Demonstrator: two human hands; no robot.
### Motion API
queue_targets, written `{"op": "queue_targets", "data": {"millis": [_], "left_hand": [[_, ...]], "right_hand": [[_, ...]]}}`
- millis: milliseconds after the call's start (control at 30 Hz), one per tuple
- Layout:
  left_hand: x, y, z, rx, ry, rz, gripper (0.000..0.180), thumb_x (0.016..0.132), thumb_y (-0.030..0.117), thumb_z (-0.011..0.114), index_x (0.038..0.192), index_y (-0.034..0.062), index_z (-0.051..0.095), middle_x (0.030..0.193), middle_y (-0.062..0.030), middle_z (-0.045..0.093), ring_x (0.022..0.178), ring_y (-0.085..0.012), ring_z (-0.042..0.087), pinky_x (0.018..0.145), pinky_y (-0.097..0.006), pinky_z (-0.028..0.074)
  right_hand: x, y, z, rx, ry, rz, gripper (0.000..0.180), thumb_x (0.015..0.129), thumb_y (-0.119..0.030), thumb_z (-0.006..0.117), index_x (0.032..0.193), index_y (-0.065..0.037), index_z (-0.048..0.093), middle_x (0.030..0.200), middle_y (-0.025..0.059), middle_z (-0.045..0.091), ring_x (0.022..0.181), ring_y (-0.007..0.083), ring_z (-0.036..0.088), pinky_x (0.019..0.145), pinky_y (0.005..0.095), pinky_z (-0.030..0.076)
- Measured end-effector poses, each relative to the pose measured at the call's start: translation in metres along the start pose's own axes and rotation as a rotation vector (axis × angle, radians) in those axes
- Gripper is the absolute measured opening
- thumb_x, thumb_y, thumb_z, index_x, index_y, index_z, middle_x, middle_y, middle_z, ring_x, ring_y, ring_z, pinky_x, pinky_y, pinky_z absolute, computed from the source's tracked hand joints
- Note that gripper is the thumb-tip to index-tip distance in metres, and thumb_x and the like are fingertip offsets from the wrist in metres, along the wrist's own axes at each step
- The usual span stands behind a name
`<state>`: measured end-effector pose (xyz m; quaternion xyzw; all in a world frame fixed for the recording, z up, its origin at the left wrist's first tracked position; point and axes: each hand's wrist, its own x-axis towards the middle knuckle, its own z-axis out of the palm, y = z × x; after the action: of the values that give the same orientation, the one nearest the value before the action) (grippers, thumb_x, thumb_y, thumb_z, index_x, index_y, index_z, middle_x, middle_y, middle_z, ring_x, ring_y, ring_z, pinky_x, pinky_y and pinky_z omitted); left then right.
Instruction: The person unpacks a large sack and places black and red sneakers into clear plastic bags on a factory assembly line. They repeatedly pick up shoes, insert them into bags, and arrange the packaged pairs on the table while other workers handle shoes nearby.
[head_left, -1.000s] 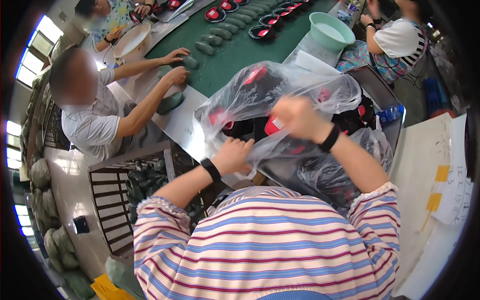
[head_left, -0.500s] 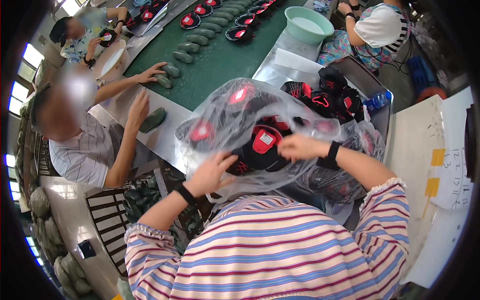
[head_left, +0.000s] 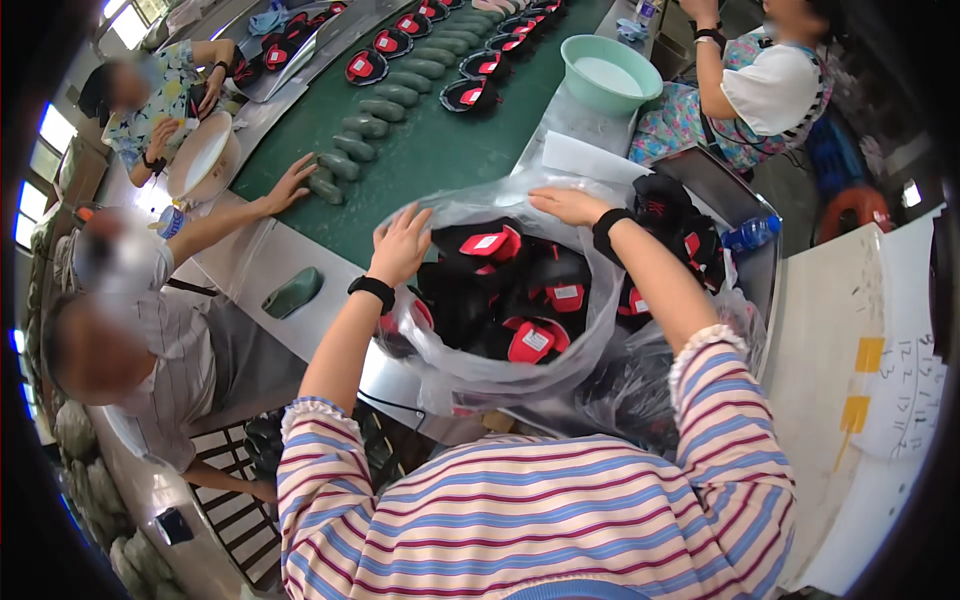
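A clear plastic bag stands open in front of me, filled with several black and red shoe parts. My left hand grips the bag's far left rim and holds it apart. My right hand lies on the far right rim, fingers spread along the plastic. Both wrists wear black bands. A second clear bag with dark pieces sits low at my right, partly hidden behind my right arm.
A green conveyor belt runs away from me carrying grey-green shoe lasts and black and red pieces. A pale green basin stands at its right. Three other people sit around the belt. A metal tray with more parts is at right.
The bag was held up closed and bunched; it has been lowered and its mouth pulled wide. My hands moved apart to opposite rims, and the view tilted down.
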<state>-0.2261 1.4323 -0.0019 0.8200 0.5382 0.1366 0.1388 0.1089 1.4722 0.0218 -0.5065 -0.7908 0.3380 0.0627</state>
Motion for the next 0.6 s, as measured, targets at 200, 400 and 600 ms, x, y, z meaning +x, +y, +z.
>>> {"op": "queue_targets", "data": {"millis": [200, 400, 600], "left_hand": [[-0.017, -0.09, 0.097, -0.39, -0.601, -0.005, 0.039, 0.09, 0.033, 0.04, 0.111, 0.0033, 0.053, 0.108, -0.0207, 0.058, 0.103, -0.0357, 0.053, 0.087, -0.038, 0.041], [-0.029, -0.029, 0.042, -0.658, -0.747, 0.049, 0.034, 0.092, 0.022, 0.039, 0.12, 0.0034, 0.048, 0.116, -0.0155, 0.056, 0.106, -0.0248, 0.052, 0.092, -0.033, 0.038], [-0.043, 0.0, 0.008, -0.223, 0.248, -0.057, 0.033, 0.077, 0.006, 0.05, 0.11, 0.0059, 0.05, 0.101, -0.0175, 0.057, 0.095, -0.033, 0.055, 0.081, -0.04, 0.044]], "right_hand": [[-0.017, 0.097, 0.061, 0.015, -0.363, 0.142, 0.049, 0.09, -0.041, 0.037, 0.129, -0.013, 0.044, 0.129, 0.0141, 0.046, 0.117, 0.0234, 0.046, 0.099, 0.0317, 0.032], [-0.071, 0.021, 0.021, -0.385, -0.526, 0.137, 0.036, 0.084, -0.034, 0.044, 0.096, -0.004, 0.062, 0.097, 0.0195, 0.061, 0.091, 0.0341, 0.058, 0.082, 0.0409, 0.044], [-0.108, -0.16, 0.023, -0.12, 0.289, -0.284, 0.051, 0.07, -0.04, 0.064, 0.105, -0.004, 0.057, 0.092, 0.018, 0.061, 0.088, 0.0329, 0.059, 0.073, 0.0416, 0.048]]}}
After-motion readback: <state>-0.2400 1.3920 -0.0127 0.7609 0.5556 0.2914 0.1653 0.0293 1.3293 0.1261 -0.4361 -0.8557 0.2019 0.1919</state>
